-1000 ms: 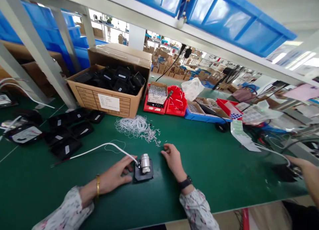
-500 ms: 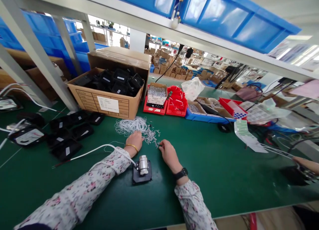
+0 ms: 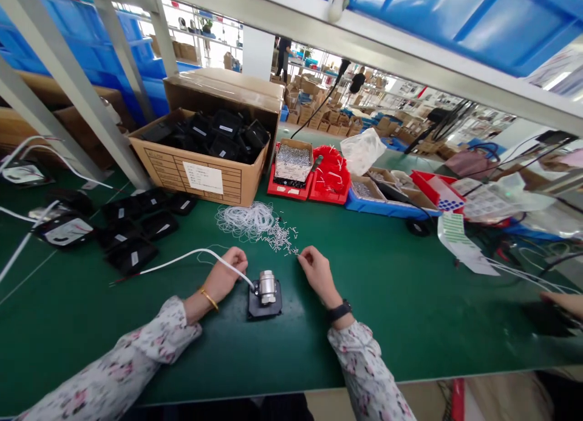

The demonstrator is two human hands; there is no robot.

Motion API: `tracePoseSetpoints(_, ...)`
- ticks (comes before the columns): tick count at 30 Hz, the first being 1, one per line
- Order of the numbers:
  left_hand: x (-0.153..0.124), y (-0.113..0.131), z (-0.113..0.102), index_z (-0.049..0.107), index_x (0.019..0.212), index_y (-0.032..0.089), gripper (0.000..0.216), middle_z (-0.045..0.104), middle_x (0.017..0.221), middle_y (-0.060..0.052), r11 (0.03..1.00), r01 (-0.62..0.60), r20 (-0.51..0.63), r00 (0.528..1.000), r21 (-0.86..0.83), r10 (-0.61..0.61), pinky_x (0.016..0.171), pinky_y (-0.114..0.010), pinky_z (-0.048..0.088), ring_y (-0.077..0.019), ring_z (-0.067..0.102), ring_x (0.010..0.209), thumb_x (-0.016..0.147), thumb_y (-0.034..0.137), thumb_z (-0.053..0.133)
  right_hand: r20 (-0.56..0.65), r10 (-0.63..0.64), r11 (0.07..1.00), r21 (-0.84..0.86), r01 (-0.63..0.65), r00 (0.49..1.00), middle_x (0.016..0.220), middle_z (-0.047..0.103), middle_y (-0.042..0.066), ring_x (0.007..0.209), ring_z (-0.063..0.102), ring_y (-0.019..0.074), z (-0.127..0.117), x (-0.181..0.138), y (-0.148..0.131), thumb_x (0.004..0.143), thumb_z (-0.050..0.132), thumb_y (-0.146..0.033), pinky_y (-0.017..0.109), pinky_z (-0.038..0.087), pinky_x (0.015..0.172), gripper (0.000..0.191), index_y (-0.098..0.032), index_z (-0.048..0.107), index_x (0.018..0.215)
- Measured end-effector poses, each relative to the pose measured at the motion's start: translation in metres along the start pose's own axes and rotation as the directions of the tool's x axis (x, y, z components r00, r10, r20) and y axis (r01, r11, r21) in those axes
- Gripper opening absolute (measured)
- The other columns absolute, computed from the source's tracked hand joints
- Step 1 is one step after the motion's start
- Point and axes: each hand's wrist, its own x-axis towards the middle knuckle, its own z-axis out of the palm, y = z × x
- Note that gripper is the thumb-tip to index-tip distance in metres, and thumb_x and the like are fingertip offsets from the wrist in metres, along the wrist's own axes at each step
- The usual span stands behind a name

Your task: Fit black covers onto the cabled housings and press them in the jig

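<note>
My left hand is curled closed beside the white cable; whatever its fingers hold is hidden. The cable runs to a metal valve body on a square black base, which rests on the table between my hands. My right hand has thumb and forefinger pinched together at the near edge of a loose pile of small silvery pieces that look like screws. Anything in that pinch is too small to make out. Left of the pile lies a tangle of thin white string.
A cardboard box of black housings stands at the back left, with several black covers before it. Red bins and a blue tray line the back. Another person's hand works at the right edge. A shelf beam crosses overhead.
My left hand has drawn back from the string and pile toward the cable and valve. My right hand stays by the pile's near edge. The view has shifted slightly.
</note>
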Motion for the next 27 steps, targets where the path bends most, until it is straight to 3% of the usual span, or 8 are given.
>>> tracePoseSetpoints(4,-0.025,-0.008,-0.001,0.055,0.085,0.014,0.026,0.061,0.060,0.000,0.975,0.076,-0.003,0.997,-0.208,-0.079,0.055,-0.026,0.049,-0.0137,0.058,0.054,0.073,0.037,0.051,0.080,0.067,0.947,0.308,-0.088,0.995,0.068,0.058,0.000,0.057,0.056,0.0132,0.010,-0.027,-0.011,0.081,0.051,-0.032,0.025,0.047,0.053,0.016,-0.018,0.049,0.087)
tracePoseSetpoints(8,-0.032,-0.010,0.007,0.061,0.080,0.015,0.025,0.067,0.073,-0.004,0.956,0.099,-0.056,0.991,-0.276,-0.119,0.066,-0.029,0.050,-0.0174,0.063,0.068,0.067,0.036,0.059,0.184,0.207,0.686,0.673,-0.277,0.961,0.068,0.062,0.002,0.057,0.058,0.0128,0.024,-0.042,-0.024,0.066,0.070,-0.033,0.025,0.048,0.057,0.027,-0.015,0.054,0.078)
tracePoseSetpoints(11,-0.030,-0.010,0.011,0.063,0.076,0.016,0.022,0.067,0.086,-0.005,0.949,0.078,-0.056,0.993,-0.304,-0.100,0.077,-0.030,0.048,-0.0194,0.062,0.082,0.066,0.035,0.062,0.137,0.223,0.629,0.737,-0.250,0.965,0.068,0.065,0.002,0.056,0.058,0.0119,0.030,-0.043,-0.030,0.064,0.072,-0.031,0.024,0.047,0.057,0.028,-0.016,0.054,0.081)
tracePoseSetpoints(15,-0.023,-0.009,0.009,0.062,0.069,0.014,0.020,0.066,0.072,-0.004,0.945,0.094,0.060,0.995,-0.314,-0.078,0.070,-0.029,0.049,-0.0181,0.062,0.071,0.064,0.033,0.063,0.047,0.213,0.731,0.655,-0.191,0.976,0.064,0.064,0.001,0.054,0.055,0.0120,0.036,-0.042,-0.030,0.065,0.071,-0.027,0.023,0.043,0.054,0.020,-0.016,0.057,0.074)
tracePoseSetpoints(19,-0.019,-0.008,0.003,0.063,0.065,0.014,0.018,0.067,0.069,-0.004,0.956,0.098,0.143,0.988,-0.278,-0.059,0.068,-0.028,0.048,-0.0177,0.061,0.068,0.063,0.031,0.064,0.064,0.157,0.791,0.590,-0.165,0.985,0.068,0.065,0.003,0.059,0.056,0.0136,0.038,-0.043,-0.025,0.068,0.066,-0.025,0.024,0.044,0.057,0.011,-0.016,0.061,0.070)
tracePoseSetpoints(23,-0.016,-0.009,0.002,0.063,0.066,0.014,0.016,0.064,0.064,-0.002,0.972,0.080,0.155,0.987,-0.220,-0.047,0.065,-0.026,0.045,-0.0168,0.059,0.065,0.064,0.030,0.061,0.084,0.057,0.817,0.569,-0.095,0.995,0.073,0.065,0.002,0.065,0.057,0.0147,0.035,-0.043,-0.024,0.073,0.061,-0.023,0.024,0.045,0.061,0.006,-0.017,0.062,0.072)
tracePoseSetpoints(27,-0.015,-0.011,0.005,0.060,0.065,0.014,0.014,0.061,0.063,0.000,0.985,0.052,0.130,0.991,-0.166,-0.031,0.063,-0.025,0.043,-0.0159,0.056,0.064,0.066,0.028,0.059,0.032,-0.026,0.912,0.410,0.010,0.999,0.074,0.063,0.002,0.068,0.057,0.0152,0.031,-0.043,-0.026,0.076,0.055,-0.018,0.025,0.045,0.064,0.008,-0.018,0.062,0.072)
